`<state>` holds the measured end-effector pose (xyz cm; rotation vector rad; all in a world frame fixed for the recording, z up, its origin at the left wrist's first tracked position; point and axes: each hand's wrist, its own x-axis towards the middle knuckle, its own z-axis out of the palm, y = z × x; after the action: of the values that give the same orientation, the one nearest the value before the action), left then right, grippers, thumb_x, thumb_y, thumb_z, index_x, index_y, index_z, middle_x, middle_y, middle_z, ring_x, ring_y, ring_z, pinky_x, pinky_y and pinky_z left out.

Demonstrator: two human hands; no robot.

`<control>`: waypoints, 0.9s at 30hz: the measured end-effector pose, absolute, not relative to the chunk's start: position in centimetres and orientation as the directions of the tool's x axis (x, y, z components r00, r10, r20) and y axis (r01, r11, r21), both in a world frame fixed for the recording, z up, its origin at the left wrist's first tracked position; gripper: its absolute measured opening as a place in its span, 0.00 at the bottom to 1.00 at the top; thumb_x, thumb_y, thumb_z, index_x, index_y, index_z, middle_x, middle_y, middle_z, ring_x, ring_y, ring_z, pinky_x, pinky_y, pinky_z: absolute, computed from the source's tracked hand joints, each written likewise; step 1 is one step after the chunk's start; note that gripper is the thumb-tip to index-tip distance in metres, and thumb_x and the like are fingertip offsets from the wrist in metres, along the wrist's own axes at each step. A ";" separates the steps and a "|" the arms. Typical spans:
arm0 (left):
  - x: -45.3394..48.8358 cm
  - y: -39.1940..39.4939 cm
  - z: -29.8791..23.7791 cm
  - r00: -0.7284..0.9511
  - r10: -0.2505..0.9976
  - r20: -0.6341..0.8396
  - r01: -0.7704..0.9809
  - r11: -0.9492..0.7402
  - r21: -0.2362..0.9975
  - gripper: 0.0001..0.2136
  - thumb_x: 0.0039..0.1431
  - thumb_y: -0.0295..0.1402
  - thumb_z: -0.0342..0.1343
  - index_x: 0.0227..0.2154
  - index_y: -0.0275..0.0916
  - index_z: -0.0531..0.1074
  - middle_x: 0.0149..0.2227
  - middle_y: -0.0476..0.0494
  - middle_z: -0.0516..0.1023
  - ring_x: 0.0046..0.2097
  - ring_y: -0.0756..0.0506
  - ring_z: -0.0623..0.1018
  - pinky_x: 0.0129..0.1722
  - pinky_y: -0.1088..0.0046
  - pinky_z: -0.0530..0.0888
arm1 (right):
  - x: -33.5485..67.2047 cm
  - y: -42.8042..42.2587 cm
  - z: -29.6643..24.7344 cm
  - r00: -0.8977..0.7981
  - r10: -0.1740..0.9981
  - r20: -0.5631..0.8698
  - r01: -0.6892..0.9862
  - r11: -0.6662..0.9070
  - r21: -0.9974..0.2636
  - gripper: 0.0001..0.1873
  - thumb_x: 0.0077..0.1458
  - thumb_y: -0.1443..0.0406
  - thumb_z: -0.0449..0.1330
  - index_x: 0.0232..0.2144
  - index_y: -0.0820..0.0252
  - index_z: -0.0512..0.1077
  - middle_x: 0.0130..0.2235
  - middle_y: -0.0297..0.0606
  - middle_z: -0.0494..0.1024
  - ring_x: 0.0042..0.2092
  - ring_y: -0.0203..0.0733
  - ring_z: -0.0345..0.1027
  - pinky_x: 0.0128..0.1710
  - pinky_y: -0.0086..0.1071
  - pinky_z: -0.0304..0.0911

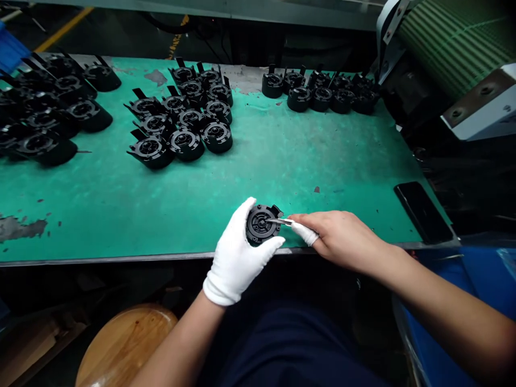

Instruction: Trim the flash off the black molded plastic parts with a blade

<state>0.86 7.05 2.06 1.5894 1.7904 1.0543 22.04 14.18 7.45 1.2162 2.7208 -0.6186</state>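
My left hand (242,252), in a white glove, is wrapped around a round black plastic part (262,224) at the bench's front edge. The part's ringed, ribbed face is turned up, and a small tab sticks out at its upper right. Between the thumb and fingers of my right hand (326,231) is a small knife (282,221) with a slim, pointed metal blade. Its tip lies over the middle of the part's face; whether it touches is too fine to tell. A white cover wraps the right thumb, while the rest of that hand is bare.
Similar black parts stand in groups on the green bench top (282,161): at left (52,148), mid-left (185,142) and back right (300,98). A phone (423,210) lies at the right edge. Green ribbed machinery (455,43) overhangs the right corner. A wooden stool (124,344) stands below.
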 end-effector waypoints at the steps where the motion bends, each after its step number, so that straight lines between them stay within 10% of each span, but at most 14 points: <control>1: 0.8 7.1 2.1 -0.174 0.979 0.110 0.577 0.010 0.817 0.38 0.50 0.44 0.68 0.62 0.41 0.60 0.63 0.37 0.68 0.64 0.38 0.70 0.65 0.57 0.67 | 21.9 14.0 7.5 -0.674 0.690 -0.264 0.736 0.596 -0.320 0.30 0.58 0.72 0.53 0.61 0.49 0.69 0.53 0.36 0.80 0.50 0.51 0.77 0.45 0.39 0.71; 19: 1.3 6.7 2.0 -0.235 0.964 0.127 0.558 0.026 0.829 0.35 0.50 0.44 0.68 0.60 0.43 0.63 0.61 0.41 0.71 0.60 0.40 0.73 0.63 0.60 0.70 | 20.8 9.7 6.0 -0.647 0.709 -0.281 0.744 0.503 -0.440 0.31 0.55 0.75 0.51 0.61 0.62 0.67 0.52 0.45 0.80 0.48 0.51 0.77 0.48 0.40 0.71; 27: 1.8 6.6 1.4 -0.246 0.943 0.224 0.609 -0.029 0.793 0.35 0.49 0.46 0.68 0.58 0.40 0.63 0.59 0.36 0.71 0.60 0.38 0.73 0.62 0.57 0.71 | 22.2 11.8 6.0 -0.618 0.778 -0.114 0.673 0.448 -0.588 0.22 0.65 0.68 0.51 0.59 0.50 0.70 0.57 0.33 0.76 0.56 0.41 0.71 0.56 0.34 0.65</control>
<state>1.80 6.60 1.45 1.6254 1.8685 1.1768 22.24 11.80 5.97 1.4256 2.8169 -1.0103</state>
